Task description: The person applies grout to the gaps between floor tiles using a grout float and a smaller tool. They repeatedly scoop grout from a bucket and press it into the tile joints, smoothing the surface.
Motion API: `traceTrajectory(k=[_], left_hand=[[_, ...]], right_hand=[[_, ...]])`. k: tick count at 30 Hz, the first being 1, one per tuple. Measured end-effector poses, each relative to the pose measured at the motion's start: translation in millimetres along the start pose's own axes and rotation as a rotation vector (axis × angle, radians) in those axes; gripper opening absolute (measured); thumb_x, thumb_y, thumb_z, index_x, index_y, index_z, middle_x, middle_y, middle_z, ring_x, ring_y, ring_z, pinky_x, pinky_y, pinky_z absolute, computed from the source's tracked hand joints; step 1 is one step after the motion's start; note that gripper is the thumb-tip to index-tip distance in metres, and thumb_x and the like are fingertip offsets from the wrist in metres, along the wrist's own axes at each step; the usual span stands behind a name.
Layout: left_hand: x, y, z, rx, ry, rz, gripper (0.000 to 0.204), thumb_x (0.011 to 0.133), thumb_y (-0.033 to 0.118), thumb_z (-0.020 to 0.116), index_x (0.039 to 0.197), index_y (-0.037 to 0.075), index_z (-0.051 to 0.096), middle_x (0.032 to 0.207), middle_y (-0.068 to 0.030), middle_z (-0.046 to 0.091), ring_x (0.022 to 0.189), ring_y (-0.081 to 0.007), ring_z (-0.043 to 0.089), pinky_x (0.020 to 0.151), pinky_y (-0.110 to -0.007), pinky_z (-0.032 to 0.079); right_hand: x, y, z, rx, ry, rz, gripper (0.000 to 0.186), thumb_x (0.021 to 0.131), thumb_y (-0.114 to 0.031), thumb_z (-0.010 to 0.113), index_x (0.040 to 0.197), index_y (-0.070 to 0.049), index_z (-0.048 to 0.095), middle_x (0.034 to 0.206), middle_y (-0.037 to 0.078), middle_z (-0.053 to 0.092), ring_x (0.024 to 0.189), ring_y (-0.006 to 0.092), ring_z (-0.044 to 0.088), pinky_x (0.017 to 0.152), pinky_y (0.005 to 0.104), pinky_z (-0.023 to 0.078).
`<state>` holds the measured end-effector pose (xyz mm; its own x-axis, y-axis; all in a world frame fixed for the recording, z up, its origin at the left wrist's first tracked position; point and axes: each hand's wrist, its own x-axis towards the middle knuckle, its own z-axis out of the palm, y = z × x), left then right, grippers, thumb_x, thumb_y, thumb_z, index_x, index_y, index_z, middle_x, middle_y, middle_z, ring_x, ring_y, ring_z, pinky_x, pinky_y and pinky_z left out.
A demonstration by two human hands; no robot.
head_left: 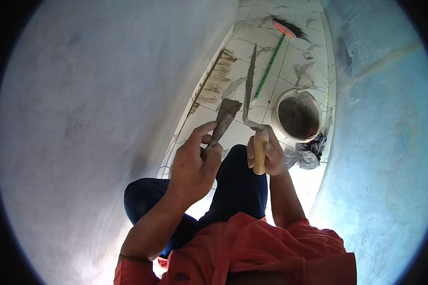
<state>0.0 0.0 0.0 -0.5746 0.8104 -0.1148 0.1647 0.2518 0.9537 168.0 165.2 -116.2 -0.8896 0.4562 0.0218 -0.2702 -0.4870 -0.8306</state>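
Observation:
My left hand grips a small putty scraper whose flat blade is coated with grey mortar and points up and away. My right hand is closed on the wooden handle of a trowel; its long narrow blade stands edge-on, rising just right of the scraper blade. The two blades are close together, almost touching. Both hands are held above my dark blue trousers.
A grey plastered wall fills the left, a blue painted wall the right. On the white marbled tile floor stand a bucket of grey mortar, a crumpled bag and a green-handled broom.

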Motion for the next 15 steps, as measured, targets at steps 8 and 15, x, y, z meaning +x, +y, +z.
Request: traceTrajectory(k=[8,15], left_hand=[[-3.0,2.3,8.8,0.015,-0.077,-0.002,0.045,0.096,0.007,0.060,0.139,-0.003,0.051,0.094,-0.0093,0.064,0.062,-0.0085,0.059,0.057,-0.028,0.047],[-4.9,-9.7,-5.4,0.082,-0.050,-0.008,0.046,0.092,0.007,0.061,0.137,-0.004,0.055,0.095,-0.0114,0.065,0.061,-0.0108,0.059,0.059,-0.029,0.048]], right_hand=[[-23.9,-15.3,-1.7,-0.495,0.105,-0.116,0.060,0.102,-0.043,0.057,0.142,-0.001,0.043,0.082,0.009,0.060,0.063,0.0149,0.058,0.058,0.0284,0.049],[-24.7,-30.6,-16.7,-0.878,0.083,-0.031,0.069,0.100,-0.050,0.062,0.142,0.002,0.045,0.081,0.007,0.062,0.067,0.0140,0.060,0.060,0.0299,0.049]])
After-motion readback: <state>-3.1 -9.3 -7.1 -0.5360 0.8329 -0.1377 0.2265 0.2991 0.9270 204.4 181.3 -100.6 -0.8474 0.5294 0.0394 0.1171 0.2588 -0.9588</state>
